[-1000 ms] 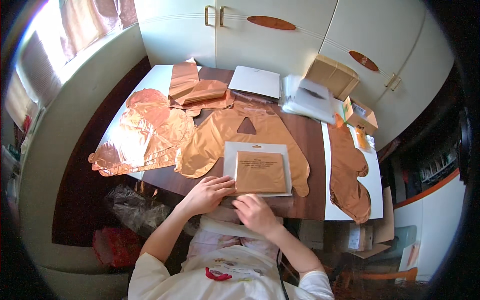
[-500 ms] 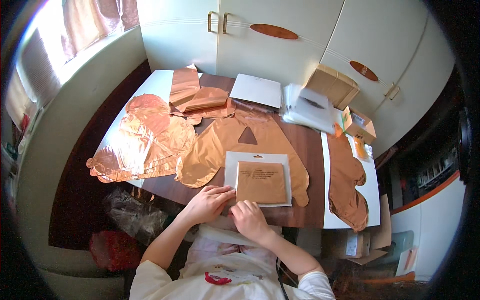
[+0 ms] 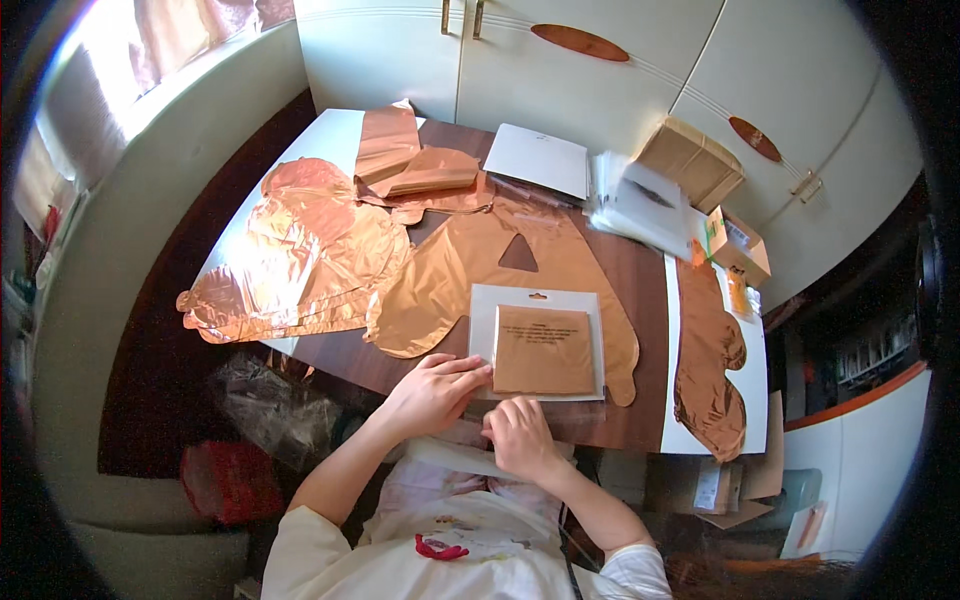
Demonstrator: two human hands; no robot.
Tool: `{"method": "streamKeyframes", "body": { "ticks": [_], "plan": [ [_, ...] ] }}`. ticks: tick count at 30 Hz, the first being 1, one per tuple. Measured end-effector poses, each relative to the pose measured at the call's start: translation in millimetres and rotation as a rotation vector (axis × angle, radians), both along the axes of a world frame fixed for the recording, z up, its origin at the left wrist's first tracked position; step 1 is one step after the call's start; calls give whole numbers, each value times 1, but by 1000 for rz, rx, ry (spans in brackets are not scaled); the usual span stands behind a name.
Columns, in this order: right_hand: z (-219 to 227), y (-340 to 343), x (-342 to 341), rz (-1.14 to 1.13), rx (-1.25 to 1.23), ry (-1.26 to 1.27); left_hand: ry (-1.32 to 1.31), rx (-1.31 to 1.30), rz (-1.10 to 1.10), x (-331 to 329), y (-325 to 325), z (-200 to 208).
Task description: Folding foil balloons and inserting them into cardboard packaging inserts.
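Both hands have drawn in to the near edge of a flat clear packet (image 3: pixel 538 342) of folded copper foil on the worktop (image 3: pixel 640 270): left hand (image 3: pixel 432 390) flattened on its corner, right hand (image 3: pixel 520 437) curled, pinching the flap

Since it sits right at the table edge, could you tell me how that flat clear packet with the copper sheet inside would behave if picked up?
The packet is thin and flat, so probably light and bendy. Its glossy sleeve looks slippery, so it may slide.
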State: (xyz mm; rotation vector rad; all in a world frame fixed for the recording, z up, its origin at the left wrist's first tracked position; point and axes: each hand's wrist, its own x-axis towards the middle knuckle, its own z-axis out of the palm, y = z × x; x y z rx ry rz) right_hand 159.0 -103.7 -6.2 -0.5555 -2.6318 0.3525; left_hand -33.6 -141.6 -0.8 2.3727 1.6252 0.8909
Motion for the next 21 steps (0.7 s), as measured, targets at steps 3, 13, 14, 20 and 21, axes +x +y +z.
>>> {"method": "streamKeyframes", "body": {
  "ticks": [3,13,14,20,21],
  "plan": [
    [7,1,7,-46,-59,104,-8,-6,-2,0,1,0],
    [32,214,-37,-234,80,109,17,11,-2,0,-3,3],
    [23,240,-43,-256,156,43,18,33,-8,0,-3,0],
    [9,291,-75,-437,277,-331,4,-7,-11,2,-4,-5],
    [7,296,-76,-452,288,-330,6,-8,-16,1,-2,-4]
  ]
}}
